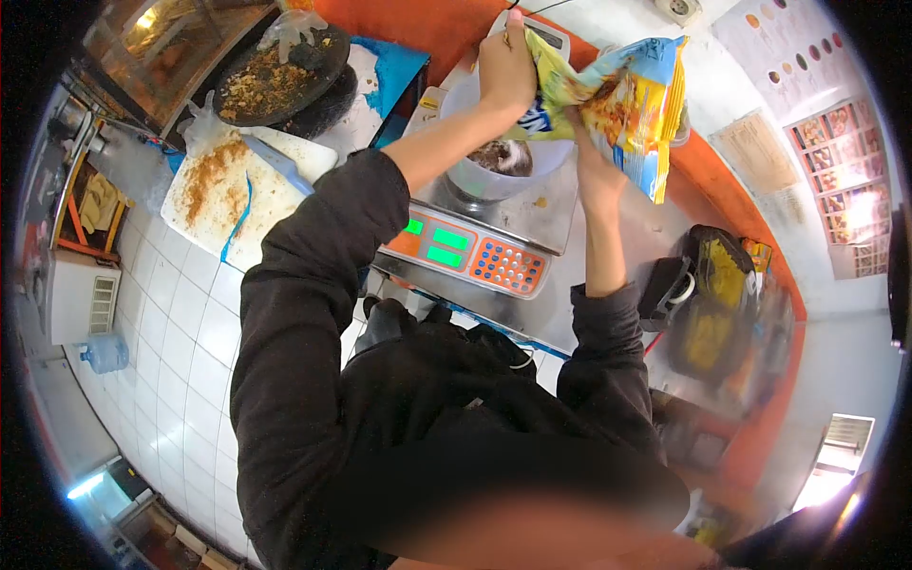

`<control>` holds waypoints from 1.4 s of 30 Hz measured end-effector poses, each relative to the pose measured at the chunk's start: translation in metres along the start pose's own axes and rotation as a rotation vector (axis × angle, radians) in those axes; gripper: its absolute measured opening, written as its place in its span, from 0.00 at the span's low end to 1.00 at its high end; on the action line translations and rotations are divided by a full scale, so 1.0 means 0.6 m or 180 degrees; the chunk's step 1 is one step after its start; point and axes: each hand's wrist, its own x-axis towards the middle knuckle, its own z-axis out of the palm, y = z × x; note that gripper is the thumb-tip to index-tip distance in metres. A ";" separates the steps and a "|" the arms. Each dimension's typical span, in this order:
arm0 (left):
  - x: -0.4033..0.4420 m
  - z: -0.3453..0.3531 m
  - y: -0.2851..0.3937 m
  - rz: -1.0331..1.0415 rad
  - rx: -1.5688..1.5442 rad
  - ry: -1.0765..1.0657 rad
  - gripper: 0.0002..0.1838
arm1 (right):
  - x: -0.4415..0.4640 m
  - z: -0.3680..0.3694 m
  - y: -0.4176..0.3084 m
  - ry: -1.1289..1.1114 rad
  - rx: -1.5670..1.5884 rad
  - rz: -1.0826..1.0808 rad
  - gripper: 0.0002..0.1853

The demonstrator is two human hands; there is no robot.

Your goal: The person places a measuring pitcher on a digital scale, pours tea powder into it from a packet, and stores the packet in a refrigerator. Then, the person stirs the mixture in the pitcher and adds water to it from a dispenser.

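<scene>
Both my hands grip a yellow-and-blue printed plastic packet (632, 100), tilted above a whitish bowl (463, 103). My left hand (508, 68) is closed on the packet's left end. My right hand (596, 171) is closed on its lower middle, near the bowl's right rim. Inside the bowl lies dark brown stuff (496, 160) with a patch of white powder. The bowl stands on a digital scale (465, 249) with an orange panel and lit green displays. The packet and my hands hide part of the bowl, and I cannot make out the packet's opening.
At left, a white board (204, 204) carries brown crumbs and a grey-blue flat tool (277, 163). Behind it sits a dark round stone dish (285, 81) with crumbs and a clear plastic bag. At right are dark dishes with yellow contents (719, 261). An orange-edged wall borders the metal table (532, 318).
</scene>
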 end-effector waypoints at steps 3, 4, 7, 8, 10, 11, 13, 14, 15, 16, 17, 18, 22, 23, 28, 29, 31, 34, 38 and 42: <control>0.040 -0.032 -0.025 -0.0113 -0.0540 -0.1127 0.27 | -0.001 0.020 -0.010 0.0039 0.0029 -0.0522 0.20; 0.028 -0.028 -0.018 -0.0127 -0.0525 -0.1123 0.27 | -0.003 0.015 -0.004 0.0032 0.0039 -0.0505 0.20; 0.013 -0.020 0.029 -0.0273 -0.0082 -0.0319 0.30 | 0.014 0.004 -0.011 0.0136 0.0615 0.0359 0.23; 0.017 -0.022 0.032 -0.0271 -0.0087 -0.0282 0.30 | 0.013 0.003 -0.010 0.0100 0.0615 0.0349 0.23; 0.025 -0.021 0.030 0.0081 -0.0016 -0.0287 0.30 | 0.000 -0.004 -0.015 0.0347 0.1604 0.0372 0.27; 0.029 -0.023 0.029 0.0053 -0.0027 -0.0300 0.30 | -0.002 -0.015 -0.023 0.0472 0.1581 0.0284 0.29; 0.039 -0.026 0.006 0.0103 0.0109 -0.0310 0.31 | 0.010 -0.029 -0.032 0.0525 0.1662 0.0147 0.28; 0.041 -0.027 -0.006 0.0156 0.0238 -0.0341 0.31 | 0.012 -0.035 -0.034 0.0597 0.1738 0.0004 0.28; 0.036 -0.032 0.004 0.0153 0.0245 -0.0357 0.31 | 0.013 -0.041 -0.034 0.0613 0.1739 0.0013 0.28; 0.032 -0.040 0.022 -0.0160 -0.0029 -0.0486 0.32 | 0.018 -0.046 -0.035 0.0761 0.1732 0.0157 0.28; 0.029 -0.048 0.036 -0.0480 -0.0307 -0.0608 0.32 | 0.021 -0.048 -0.036 0.0899 0.1718 0.0306 0.28; 0.035 -0.053 0.033 -0.0468 -0.0316 -0.0593 0.32 | 0.023 -0.047 -0.035 0.0883 0.1720 0.0291 0.28; 0.045 -0.051 0.026 -0.0654 0.0107 -0.0707 0.34 | 0.006 -0.041 -0.044 0.1002 0.1672 0.0311 0.27; 0.046 -0.048 0.027 -0.0784 0.0008 -0.0600 0.34 | 0.003 -0.041 -0.051 0.0939 0.1604 0.0420 0.26; 0.031 -0.039 0.031 -0.0535 -0.0129 -0.0477 0.34 | -0.005 -0.079 -0.059 0.0288 0.1842 0.0404 0.27; 0.025 -0.038 0.035 -0.0093 -0.0257 -0.0555 0.34 | -0.010 -0.090 -0.059 0.0222 0.1848 0.0654 0.28; 0.035 -0.019 0.017 -0.0249 0.0010 -0.0325 0.34 | -0.017 -0.106 -0.054 0.0104 0.1983 0.0934 0.29; 0.035 -0.005 0.007 -0.0221 0.0178 0.0014 0.35 | -0.025 -0.134 -0.069 0.0083 0.2608 0.0720 0.29; 0.048 0.005 -0.002 -0.0044 0.0427 0.0348 0.35 | -0.033 -0.163 -0.050 0.0005 0.1150 0.0346 0.26; 0.040 0.013 0.006 -0.0271 0.0505 0.0372 0.34 | -0.029 -0.148 -0.085 0.0078 0.0731 0.0122 0.26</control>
